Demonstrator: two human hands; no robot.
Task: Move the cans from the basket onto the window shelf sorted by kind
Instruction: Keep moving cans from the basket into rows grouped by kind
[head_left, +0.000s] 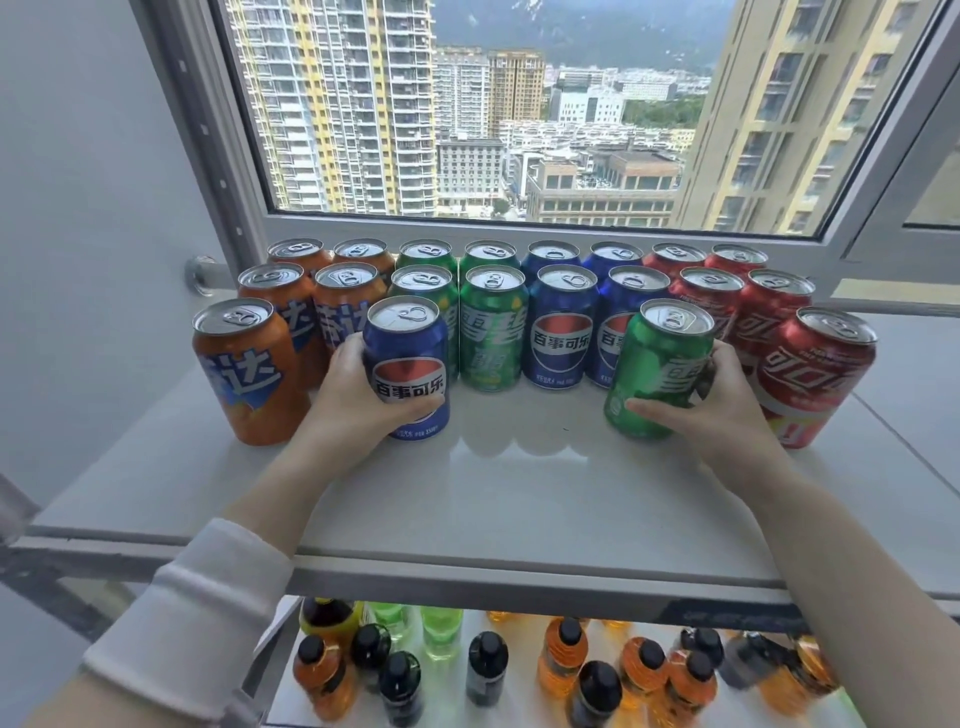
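Across the middle of the frame, a pale shelf (509, 493) under the window (519, 104) carries upright cans grouped by colour in blocks running back toward the glass. From left to right these are orange cans (244, 369), green cans (491, 332), blue cans (561, 332) and red cans (815, 374). Each colour stands two wide and two deep. One more orange can stands forward at the left end, and one more red can stands forward at the right end, leaning with the lens. At left of centre, the left hand (358, 395) grips a blue can (405, 364), with the thumb across the lower front of the label and the fingers curled behind. This can is upright, in front of the green block and just right of the forward orange can. At right of centre, the right hand (722, 400) grips a green can (657, 369), thumb on its lower front and fingers wrapped round its right side. This can tilts with its top to the right, in front of the seam between the blue and red blocks and close beside the forward red can. Whether either held can rests on the shelf or sits just off it cannot be told. A white sleeve (208, 597) covers the left forearm at lower left. Below the shelf edge, along the bottom of the frame, stand bottles (563, 654) with dark caps, some orange, some green and some dark.
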